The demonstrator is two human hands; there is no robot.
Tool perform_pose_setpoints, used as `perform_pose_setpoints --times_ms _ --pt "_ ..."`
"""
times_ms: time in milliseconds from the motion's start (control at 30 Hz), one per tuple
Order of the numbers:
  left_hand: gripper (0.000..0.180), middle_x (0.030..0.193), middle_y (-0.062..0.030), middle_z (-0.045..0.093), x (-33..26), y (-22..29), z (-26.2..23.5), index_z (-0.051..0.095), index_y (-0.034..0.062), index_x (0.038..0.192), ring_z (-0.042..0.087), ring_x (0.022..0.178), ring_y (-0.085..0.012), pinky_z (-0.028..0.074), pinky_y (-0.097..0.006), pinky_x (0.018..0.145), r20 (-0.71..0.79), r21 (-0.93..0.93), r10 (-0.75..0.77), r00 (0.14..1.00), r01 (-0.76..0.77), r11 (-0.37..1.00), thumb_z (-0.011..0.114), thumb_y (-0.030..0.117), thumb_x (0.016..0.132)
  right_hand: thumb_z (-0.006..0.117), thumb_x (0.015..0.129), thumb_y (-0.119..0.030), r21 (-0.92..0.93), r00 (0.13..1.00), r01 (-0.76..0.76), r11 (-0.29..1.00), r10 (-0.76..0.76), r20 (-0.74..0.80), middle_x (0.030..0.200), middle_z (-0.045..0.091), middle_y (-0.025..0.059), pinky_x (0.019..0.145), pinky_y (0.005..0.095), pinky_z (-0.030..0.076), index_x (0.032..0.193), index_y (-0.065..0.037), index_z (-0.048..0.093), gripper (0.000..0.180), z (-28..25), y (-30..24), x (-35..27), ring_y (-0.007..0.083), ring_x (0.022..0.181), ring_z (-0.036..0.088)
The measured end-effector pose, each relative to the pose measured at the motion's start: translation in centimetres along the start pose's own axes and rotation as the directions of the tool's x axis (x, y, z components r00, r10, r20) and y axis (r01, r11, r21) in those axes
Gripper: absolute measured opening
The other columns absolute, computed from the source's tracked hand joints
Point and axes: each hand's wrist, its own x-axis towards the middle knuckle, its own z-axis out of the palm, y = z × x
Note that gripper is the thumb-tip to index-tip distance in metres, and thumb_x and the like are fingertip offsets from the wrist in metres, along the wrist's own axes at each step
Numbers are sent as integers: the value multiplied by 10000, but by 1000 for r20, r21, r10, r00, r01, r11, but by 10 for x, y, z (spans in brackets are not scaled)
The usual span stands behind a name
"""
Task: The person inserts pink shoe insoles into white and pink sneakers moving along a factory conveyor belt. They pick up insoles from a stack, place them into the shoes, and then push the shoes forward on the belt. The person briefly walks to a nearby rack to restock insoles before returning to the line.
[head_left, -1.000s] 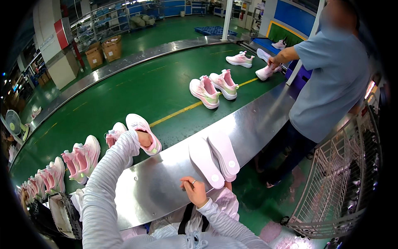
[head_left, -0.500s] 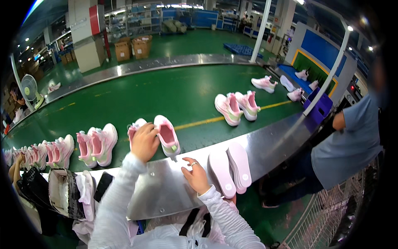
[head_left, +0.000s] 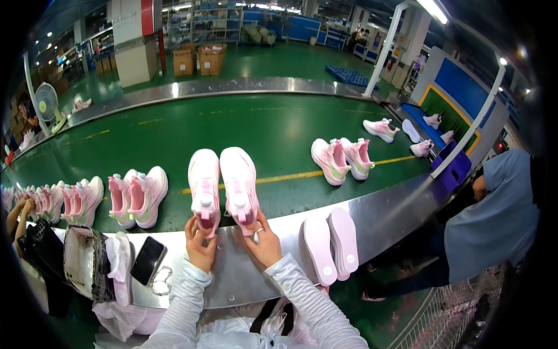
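Pink-white pair of sneakers [head_left: 224, 186], toes pointed away, heels at green conveyor belt [head_left: 279, 125] edge by steel worktop [head_left: 383, 212]. Left shoe heel pinched by left hand [head_left: 199, 244] fingers; right heel gripped by right hand [head_left: 264, 244].

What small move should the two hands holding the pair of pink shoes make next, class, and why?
Probably ease the pink shoes forward and let go. The left hand and right hand grip their heels at the green belt's near edge, partly over the steel ledge, while the other pairs lie fully on the belt.
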Motion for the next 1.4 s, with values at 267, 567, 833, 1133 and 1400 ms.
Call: perform_pose_setpoints --times_ms 267,567,833,1133,1400 --pt "228 1197 -196 367 -5 1 2 588 17 868 531 977 -341 464 -361 768 69 -66 -238 969 243 968 656 18 650 606 668 -85 -91 990 137 986 -139 -15 1265 401 158 745 363 452 865 -47 555 207 9 2 0 312 867 557" --pt "238 1263 -175 349 -2 -4 11 587 1 927 479 1058 -313 429 -340 830 120 -77 -161 980 170 982 608 37 694 584 712 -86 72 999 36 997 -35 -16 1258 398 165 763 376 445 999 -83 540 290 17 10 13 337 875 546" --pt "609 1311 -118 288 26 -41 17 295 80 1297 355 1169 -259 326 -352 922 228 -270 -288 930 345 899 517 4 735 573 762 -148 98 1000 29 995 -28 -7 1214 437 156 921 369 350 1167 -37 447 438 -23 -18 3 315 1097 432" --pt "480 1271 -161 353 63 55 84 409 31 1184 300 1213 -316 243 -387 988 199 -151 224 954 -196 969 538 19 722 599 712 -143 -328 964 -215 920 145 -225 1148 466 173 836 360 412 1115 -40 472 435 -101 20 -61 319 1027 479" --pt "537 1258 -172 373 127 102 227 357 20 1213 307 1212 -319 274 -367 994 517 -217 501 694 -460 861 571 102 728 575 736 -204 -535 959 -274 799 186 -213 1198 408 225 818 357 420 1110 -70 491 405 -84 39 -76 302 1007 488"
